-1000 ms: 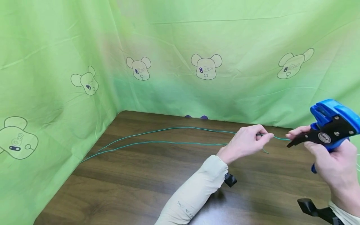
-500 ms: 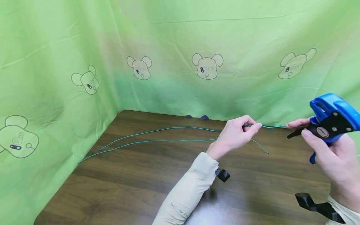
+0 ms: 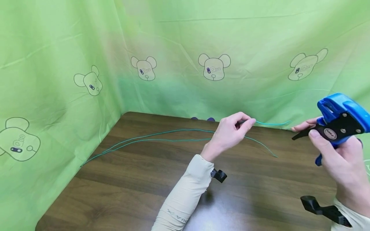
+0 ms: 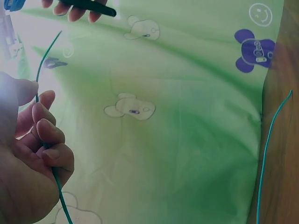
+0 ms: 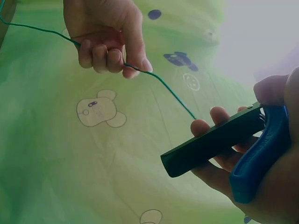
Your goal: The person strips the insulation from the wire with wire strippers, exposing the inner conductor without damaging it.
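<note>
My left hand (image 3: 226,133) pinches a thin green wire (image 3: 271,124) between thumb and fingers near one end. The short piece beyond the pinch points right and ends free, close to the right fingertips. My right hand (image 3: 344,160) holds a blue and black wire stripper (image 3: 339,128), its black nose pointing left. Thumb and fingers wrap round the tool, seen from the other side in the right wrist view, where the blue handle (image 5: 261,158) shows. No wire sits in the stripper's nose. Part of the wire behind the left hand is hidden.
The wire's long loop lies leftward across the brown wooden table (image 3: 130,199), bending by the left edge. Its other end (image 3: 268,150) lies right of the left hand. A green printed curtain (image 3: 173,38) hangs behind and to the left. Black wrist cameras (image 3: 219,175) sit on both wrists.
The left hand has moved left and away from me with the wire, drawing its end out from the right fingers. The right hand with the wire stripper has risen slightly.
</note>
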Tool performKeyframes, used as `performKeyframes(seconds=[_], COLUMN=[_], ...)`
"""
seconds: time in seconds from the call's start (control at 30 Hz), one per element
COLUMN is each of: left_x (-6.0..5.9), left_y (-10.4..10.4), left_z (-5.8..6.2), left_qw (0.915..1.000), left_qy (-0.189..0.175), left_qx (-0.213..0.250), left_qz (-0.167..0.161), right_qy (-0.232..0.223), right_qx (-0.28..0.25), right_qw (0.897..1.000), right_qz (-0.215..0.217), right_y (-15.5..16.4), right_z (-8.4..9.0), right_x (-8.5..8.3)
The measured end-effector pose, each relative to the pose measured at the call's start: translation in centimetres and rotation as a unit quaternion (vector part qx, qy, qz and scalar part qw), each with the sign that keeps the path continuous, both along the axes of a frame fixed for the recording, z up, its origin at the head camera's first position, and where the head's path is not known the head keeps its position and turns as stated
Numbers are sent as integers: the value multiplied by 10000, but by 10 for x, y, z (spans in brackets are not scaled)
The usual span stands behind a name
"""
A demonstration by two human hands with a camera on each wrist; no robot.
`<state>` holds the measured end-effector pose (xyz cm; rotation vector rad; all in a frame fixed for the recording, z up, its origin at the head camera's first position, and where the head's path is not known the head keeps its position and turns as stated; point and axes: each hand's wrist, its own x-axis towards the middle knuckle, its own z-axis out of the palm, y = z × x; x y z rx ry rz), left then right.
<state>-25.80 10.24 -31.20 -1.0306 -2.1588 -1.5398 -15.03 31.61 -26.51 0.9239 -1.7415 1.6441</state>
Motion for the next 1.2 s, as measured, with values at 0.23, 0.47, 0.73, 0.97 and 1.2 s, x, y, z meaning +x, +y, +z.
performKeyframes(seconds=[0.23, 0.47, 0.73, 0.97, 1.2], left_x=[-3, -2, 6, 9, 6], left_y=[-17, -30, -37, -42, -55], left_z=[-1, -3, -5, -2, 4], left_qw=[9988, 9929, 9844, 9803, 9834], left_qy=[428, 936, 1408, 1697, 1588], left_qx=[-252, -732, -1053, -1010, -854], left_qz=[10, -73, -85, 83, 206], right_qy=[-188, -219, -216, -207, -177], right_qx=[-51, 174, 313, 1154, 1940], right_qw=[9998, 9996, 9993, 9914, 9733], right_qz=[-29, -55, -31, -575, -1214], right_y=[1, 3, 2, -1, -7], right_z=[-2, -4, -6, -12, -15], right_x=[-3, -6, -9, -11, -15])
